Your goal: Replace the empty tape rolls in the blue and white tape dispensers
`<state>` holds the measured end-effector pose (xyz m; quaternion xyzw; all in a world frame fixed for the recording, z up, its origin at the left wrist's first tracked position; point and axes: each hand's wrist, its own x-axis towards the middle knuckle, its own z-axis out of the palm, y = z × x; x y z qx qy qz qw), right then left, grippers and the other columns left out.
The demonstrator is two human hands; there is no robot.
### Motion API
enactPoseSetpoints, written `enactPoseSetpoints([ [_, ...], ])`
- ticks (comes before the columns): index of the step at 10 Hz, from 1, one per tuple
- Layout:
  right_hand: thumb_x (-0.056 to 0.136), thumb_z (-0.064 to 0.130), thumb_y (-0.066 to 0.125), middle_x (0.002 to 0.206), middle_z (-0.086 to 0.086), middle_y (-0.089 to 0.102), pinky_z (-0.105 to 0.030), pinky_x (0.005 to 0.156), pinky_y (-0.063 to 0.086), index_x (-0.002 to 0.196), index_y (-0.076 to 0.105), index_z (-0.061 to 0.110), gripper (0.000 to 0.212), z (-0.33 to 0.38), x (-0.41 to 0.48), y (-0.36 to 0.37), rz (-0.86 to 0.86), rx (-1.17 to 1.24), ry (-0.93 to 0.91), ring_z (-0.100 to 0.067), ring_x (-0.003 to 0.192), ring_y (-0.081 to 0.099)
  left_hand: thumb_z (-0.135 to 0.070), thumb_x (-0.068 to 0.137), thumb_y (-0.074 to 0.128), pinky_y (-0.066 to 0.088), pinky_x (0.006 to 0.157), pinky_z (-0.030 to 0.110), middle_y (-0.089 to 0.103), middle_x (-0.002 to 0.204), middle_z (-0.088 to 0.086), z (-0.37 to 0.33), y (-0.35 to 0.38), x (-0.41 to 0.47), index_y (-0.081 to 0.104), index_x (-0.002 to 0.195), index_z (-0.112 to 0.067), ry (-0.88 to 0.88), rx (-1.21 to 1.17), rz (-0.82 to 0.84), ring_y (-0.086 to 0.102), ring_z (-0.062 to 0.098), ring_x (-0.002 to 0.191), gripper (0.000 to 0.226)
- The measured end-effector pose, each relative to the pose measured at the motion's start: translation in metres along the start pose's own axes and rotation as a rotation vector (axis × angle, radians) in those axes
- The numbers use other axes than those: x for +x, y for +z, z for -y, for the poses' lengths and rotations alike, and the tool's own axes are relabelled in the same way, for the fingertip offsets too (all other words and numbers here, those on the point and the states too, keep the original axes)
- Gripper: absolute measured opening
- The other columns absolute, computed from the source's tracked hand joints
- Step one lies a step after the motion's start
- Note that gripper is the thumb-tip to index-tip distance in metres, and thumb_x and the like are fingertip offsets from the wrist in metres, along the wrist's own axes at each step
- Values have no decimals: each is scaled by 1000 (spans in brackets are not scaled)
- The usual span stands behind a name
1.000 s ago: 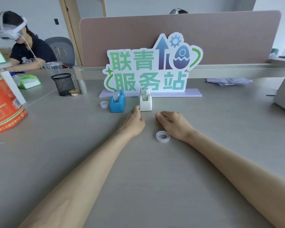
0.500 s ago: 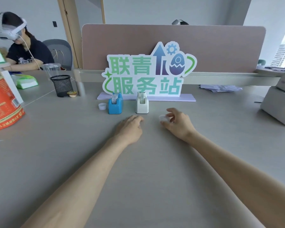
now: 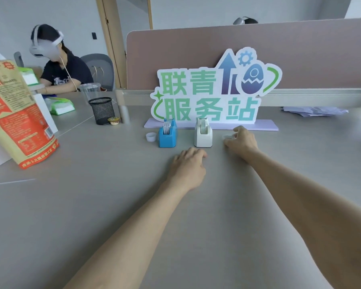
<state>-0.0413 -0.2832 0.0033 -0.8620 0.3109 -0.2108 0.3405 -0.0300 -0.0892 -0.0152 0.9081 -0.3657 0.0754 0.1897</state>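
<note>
The blue tape dispenser (image 3: pixel 167 136) stands on the grey table with a roll in its slot. The white tape dispenser (image 3: pixel 203 135) stands just right of it, also with a roll in it. A small clear tape roll (image 3: pixel 151 136) lies left of the blue one. My left hand (image 3: pixel 188 167) rests curled on the table in front of the white dispenser, holding nothing. My right hand (image 3: pixel 241 140) is right of the white dispenser with its fingers closed on a clear tape roll (image 3: pixel 226 137), which is mostly hidden by the fingers.
A standing green-lettered sign (image 3: pixel 215 90) is right behind the dispensers. A black mesh pen cup (image 3: pixel 102 110) and a small sauce tub (image 3: pixel 113 121) sit back left, an orange bag (image 3: pixel 15 117) far left. A person in a headset (image 3: pixel 56 65) sits beyond. Papers (image 3: pixel 313 111) lie back right.
My right hand picked up the clear roll from the table near me and carried it forward to beside the white dispenser. My left hand drew back slightly from the white dispenser.
</note>
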Motion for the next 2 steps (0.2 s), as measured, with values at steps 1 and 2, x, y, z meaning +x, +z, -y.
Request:
enactPoseSetpoints([
  [1,80,30,59,112,-13,63,-38,87,49,119,49,6,47,3,0,-1,-6,-45,13,-36,108,57,-9,87,38,33,101,36,49,132,1,-1,-1,0,49,126,-24,3,-5,0,44,24,123,43],
  [2,82,32,55,113,-18,61,-38,84,44,110,51,3,40,-1,-7,2,-78,-163,-31,-39,113,51,-8,88,37,33,102,36,49,134,1,0,-1,2,50,126,-24,-2,-25,-15,43,24,124,43],
])
